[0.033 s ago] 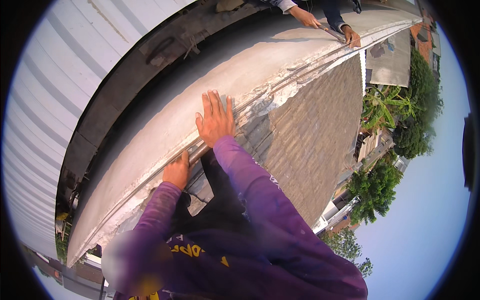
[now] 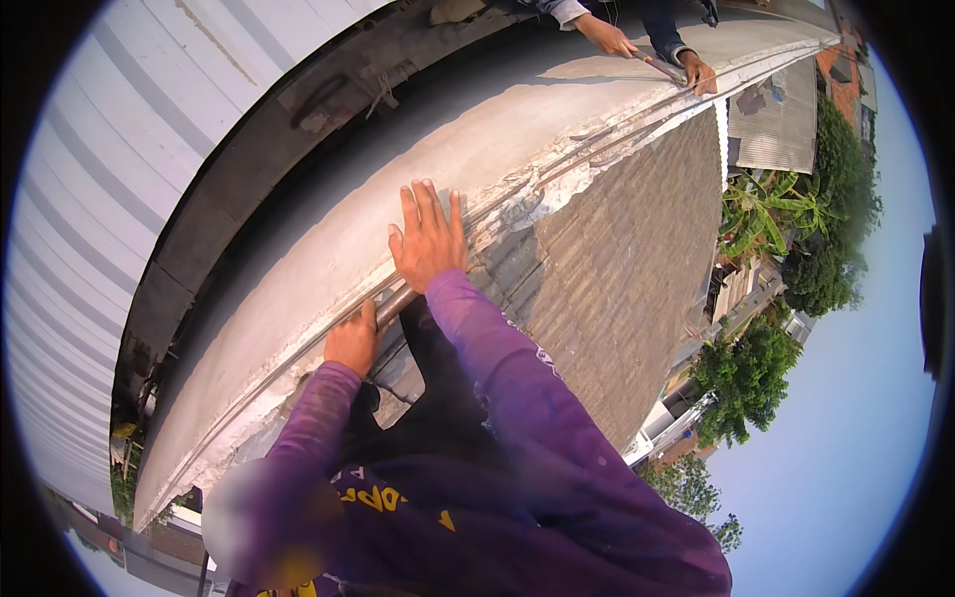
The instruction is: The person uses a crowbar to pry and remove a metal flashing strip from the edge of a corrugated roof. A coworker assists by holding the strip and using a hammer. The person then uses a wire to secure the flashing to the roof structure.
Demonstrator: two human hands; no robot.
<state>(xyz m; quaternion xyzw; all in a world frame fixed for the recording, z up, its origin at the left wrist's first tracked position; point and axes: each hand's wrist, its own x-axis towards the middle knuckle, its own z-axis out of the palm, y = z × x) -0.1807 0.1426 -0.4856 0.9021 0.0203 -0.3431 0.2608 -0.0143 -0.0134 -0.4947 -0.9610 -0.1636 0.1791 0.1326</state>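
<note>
Concrete ledge (image 2: 517,129) under right hand (image 2: 428,239) (seemingly flat).

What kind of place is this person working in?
Most likely a building's rooftop, outdoors and high up. The right hand lies flat on a concrete ledge, a corrugated roof slopes away beside it, and treetops and open sky sit beyond.

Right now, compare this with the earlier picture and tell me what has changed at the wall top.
Nothing has visibly changed. The right hand lies flat, fingers spread, on the concrete wall top; the left hand grips its edge. At the far end, another person's hands stay at the same edge with a thin tool.
</note>
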